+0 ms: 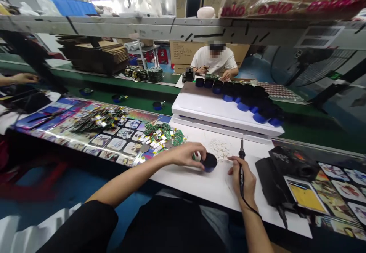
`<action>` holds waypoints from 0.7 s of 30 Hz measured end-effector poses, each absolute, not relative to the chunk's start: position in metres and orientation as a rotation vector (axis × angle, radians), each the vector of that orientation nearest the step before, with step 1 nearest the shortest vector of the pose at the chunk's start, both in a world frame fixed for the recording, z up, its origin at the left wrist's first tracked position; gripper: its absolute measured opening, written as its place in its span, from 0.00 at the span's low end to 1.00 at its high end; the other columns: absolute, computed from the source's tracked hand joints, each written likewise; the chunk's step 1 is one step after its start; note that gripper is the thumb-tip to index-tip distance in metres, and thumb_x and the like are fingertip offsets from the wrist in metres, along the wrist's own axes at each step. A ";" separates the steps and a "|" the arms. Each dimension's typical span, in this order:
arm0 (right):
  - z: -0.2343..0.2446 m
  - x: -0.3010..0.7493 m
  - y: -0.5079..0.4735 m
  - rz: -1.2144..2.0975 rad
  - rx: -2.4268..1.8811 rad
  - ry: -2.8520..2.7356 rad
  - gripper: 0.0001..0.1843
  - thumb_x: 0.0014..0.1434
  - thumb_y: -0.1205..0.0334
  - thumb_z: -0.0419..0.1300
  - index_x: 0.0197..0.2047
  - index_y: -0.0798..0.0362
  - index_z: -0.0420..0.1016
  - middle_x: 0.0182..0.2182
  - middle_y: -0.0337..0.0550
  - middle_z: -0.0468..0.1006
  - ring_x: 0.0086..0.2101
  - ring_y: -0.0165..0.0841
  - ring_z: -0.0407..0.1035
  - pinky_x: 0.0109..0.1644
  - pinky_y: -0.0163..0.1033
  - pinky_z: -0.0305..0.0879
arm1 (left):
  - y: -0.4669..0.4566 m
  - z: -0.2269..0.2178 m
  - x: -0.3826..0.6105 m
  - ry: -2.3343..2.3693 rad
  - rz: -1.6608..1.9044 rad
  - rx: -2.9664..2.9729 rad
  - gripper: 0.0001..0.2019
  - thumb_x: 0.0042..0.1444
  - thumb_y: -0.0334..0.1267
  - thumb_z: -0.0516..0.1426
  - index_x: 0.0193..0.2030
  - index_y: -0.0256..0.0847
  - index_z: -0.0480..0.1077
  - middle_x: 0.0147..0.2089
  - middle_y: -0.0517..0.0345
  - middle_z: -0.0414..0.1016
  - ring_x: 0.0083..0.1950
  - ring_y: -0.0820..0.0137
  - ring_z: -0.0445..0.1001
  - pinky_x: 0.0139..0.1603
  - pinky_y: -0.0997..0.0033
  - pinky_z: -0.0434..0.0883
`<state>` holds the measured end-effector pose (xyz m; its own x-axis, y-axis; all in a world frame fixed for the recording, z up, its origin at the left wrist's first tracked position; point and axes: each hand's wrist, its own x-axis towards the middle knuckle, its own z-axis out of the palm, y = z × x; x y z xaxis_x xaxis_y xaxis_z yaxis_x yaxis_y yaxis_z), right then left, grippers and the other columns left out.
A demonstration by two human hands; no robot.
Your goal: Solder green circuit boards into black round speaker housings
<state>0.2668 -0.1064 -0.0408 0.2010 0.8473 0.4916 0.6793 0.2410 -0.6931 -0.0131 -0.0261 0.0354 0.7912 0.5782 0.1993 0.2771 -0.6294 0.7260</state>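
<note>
My left hand (pixel 193 156) is closed on a round blue cup-like housing with a black top (pixel 210 162), low over the white work surface (pixel 183 173). A bit of green shows between its thumb and fingers; what it belongs to is partly hidden. In my right hand (pixel 243 176) is a soldering iron (pixel 241 161), its tip pointing up and away from me. Between the hands and a little farther off lie small scattered pale bits (pixel 220 149). To the left of my left hand is a heap of green circuit boards with white and yellow parts (pixel 162 135).
White trays (pixel 211 106) bear several blue and black housings (pixel 243 96). At the right stands a black soldering stand (pixel 271 180) with a yellow sponge (pixel 305 197). Another board pile (pixel 100 119) lies left. A co-worker (pixel 214 60) sits opposite; another person's hand (pixel 25 78) shows far left.
</note>
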 end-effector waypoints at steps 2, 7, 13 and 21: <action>-0.039 0.265 -0.108 0.174 -1.479 -1.549 0.22 0.76 0.47 0.53 0.52 0.54 0.82 0.25 0.37 0.79 0.25 0.33 0.76 0.37 0.38 0.73 | -0.050 0.014 -0.017 0.727 0.461 2.359 0.12 0.60 0.42 0.72 0.45 0.42 0.77 0.50 0.52 0.81 0.51 0.63 0.80 0.51 0.68 0.75; -0.043 0.265 -0.110 0.062 -1.421 -1.630 0.20 0.75 0.51 0.56 0.50 0.55 0.84 0.25 0.39 0.80 0.24 0.32 0.75 0.36 0.38 0.73 | -0.061 -0.005 -0.008 0.913 0.558 2.412 0.15 0.65 0.43 0.68 0.55 0.40 0.76 0.65 0.42 0.76 0.66 0.55 0.75 0.65 0.61 0.72; -0.051 0.267 -0.109 -0.110 -1.387 -1.628 0.13 0.72 0.58 0.60 0.50 0.54 0.85 0.25 0.38 0.82 0.21 0.29 0.73 0.32 0.35 0.71 | -0.017 0.022 -0.062 1.186 0.583 2.413 0.14 0.76 0.40 0.54 0.56 0.38 0.79 0.53 0.43 0.79 0.58 0.55 0.76 0.64 0.53 0.70; -0.048 0.265 -0.109 -0.157 -1.434 -1.472 0.10 0.69 0.61 0.65 0.50 0.52 0.83 0.34 0.43 0.88 0.24 0.31 0.77 0.31 0.37 0.74 | 0.009 0.014 -0.106 1.203 0.449 2.417 0.06 0.68 0.37 0.63 0.49 0.41 0.80 0.59 0.45 0.75 0.64 0.52 0.72 0.65 0.51 0.67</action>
<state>0.2645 -0.1095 -0.0484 0.2413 0.6635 0.7082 0.7980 0.2796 -0.5339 -0.1056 0.0093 0.0141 0.5772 0.8098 0.1051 0.6806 -0.5482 0.4861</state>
